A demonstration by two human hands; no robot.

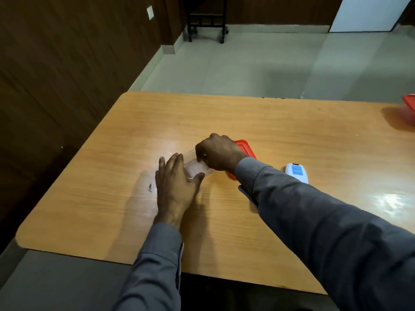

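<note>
A small clear plastic container (195,167) lies on the wooden table (292,135) between my hands. My left hand (174,187) wraps its fingers and thumb round the container's near side. My right hand (219,152) is curled over its far rim and grips it from above. A red lid (246,148) lies just behind my right hand, mostly hidden by the hand and wrist.
A white device with a blue label (296,172) lies right of my right forearm. Another red-lidded container (409,108) sits at the table's far right edge. A dark scuff (149,187) marks the table left of my left hand. Beyond the table is tiled floor, with a wood-panelled wall at left.
</note>
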